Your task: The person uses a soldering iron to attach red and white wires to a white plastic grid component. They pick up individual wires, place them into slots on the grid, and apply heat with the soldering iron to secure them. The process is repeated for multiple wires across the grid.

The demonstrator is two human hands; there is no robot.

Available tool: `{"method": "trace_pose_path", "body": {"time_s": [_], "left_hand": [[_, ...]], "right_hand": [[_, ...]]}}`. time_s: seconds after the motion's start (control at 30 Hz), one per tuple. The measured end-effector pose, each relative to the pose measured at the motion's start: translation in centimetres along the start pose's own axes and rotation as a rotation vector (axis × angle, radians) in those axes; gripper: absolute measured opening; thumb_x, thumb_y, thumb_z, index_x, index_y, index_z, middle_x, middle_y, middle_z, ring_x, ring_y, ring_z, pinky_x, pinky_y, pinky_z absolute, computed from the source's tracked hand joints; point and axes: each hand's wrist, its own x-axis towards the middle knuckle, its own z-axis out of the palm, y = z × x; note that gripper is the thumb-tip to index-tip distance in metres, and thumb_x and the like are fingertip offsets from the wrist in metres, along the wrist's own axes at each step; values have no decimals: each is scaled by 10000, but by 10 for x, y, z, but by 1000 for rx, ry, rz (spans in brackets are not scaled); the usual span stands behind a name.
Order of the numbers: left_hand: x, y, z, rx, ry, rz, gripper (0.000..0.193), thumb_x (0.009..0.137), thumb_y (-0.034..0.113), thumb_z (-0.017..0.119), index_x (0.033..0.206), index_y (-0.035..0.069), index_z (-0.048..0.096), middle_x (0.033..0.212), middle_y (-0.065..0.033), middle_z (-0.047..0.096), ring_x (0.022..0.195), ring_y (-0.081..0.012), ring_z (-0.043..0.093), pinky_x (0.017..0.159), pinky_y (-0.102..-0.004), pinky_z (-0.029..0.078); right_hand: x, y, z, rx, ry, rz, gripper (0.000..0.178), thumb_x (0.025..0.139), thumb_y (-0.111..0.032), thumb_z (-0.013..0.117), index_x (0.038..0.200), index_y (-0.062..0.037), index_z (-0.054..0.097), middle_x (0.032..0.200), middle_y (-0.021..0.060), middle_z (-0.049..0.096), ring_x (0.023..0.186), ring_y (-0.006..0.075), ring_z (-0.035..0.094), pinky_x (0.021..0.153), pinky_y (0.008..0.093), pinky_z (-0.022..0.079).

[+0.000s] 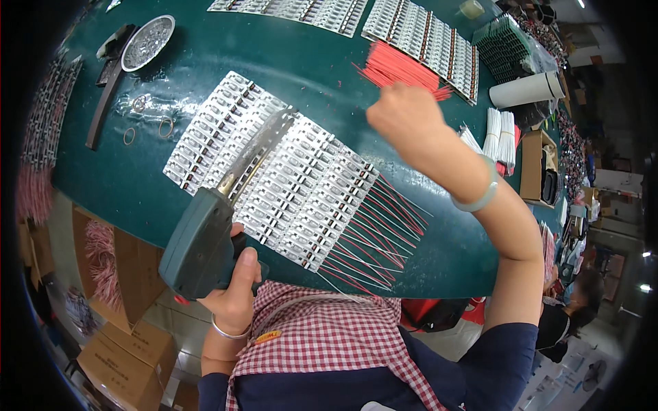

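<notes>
My left hand (236, 291) is wrapped around the grip of a dark green pistol-shaped soldering gun (199, 240). Its long metal front reaches over a panel of small white circuit boards (301, 185) lying on the green table. Red and white wires (377, 236) stick out from the panel's right edge. Farther right, my right hand (408, 116) is closed at the near end of a pile of red wires (401, 67). Its fingertips are turned away, so what they pinch is hidden.
Two more board panels (425, 41) lie at the table's far side. A metal dish (148, 43) and rubber bands (129, 136) are at left. White wire bundles (499, 133), a white roll (526, 90) and an open cardboard box (538, 166) stand at right. Cartons (130, 356) are below left.
</notes>
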Motion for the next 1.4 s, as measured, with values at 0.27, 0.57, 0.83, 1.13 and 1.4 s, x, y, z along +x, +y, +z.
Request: {"method": "trace_pose_path", "body": {"time_s": [0.27, 0.57, 0.83, 1.13, 1.4], "left_hand": [[0, -3, -2, 95, -74, 54, 454, 869, -67, 639, 1304, -56, 508, 1158, -231, 642, 610, -138, 566, 473, -269, 452], [19, -21, 9, 321, -222, 34, 366, 854, -49, 725, 1204, -66, 619, 1005, -140, 682, 602, -106, 574, 506, -240, 460], [30, -20, 26, 560, -280, 189, 173, 803, 31, 790, 954, -23, 728, 854, -110, 722, 679, -165, 685, 614, -273, 529], [36, -22, 33, 623, -331, 228, 149, 793, -5, 765, 933, -29, 722, 820, -116, 694, 646, -199, 644, 607, -289, 515], [37, -18, 36, 639, -363, 200, 154, 792, -41, 751, 941, -52, 712, 870, -121, 682, 663, -177, 642, 602, -270, 496]], "right_hand": [[4, -17, 36, 172, 146, 44, 141, 685, -20, 744, 819, -63, 754, 907, 119, 695, 888, 272, 678, 705, 353, 566], [-28, -73, 75, 818, 795, 295, 287, 726, 111, 687, 976, -26, 722, 915, 104, 676, 820, 277, 648, 692, 376, 535], [-26, -87, 92, 820, 861, 241, 340, 704, 60, 647, 1042, 49, 676, 978, 145, 637, 841, 288, 614, 697, 366, 531], [-27, -85, 88, 801, 807, 215, 362, 694, 57, 643, 1054, 82, 655, 999, 161, 623, 863, 295, 598, 716, 367, 526], [-27, -84, 87, 789, 797, 209, 367, 688, 48, 650, 1054, 74, 651, 999, 155, 612, 861, 290, 593, 705, 358, 526]]}}
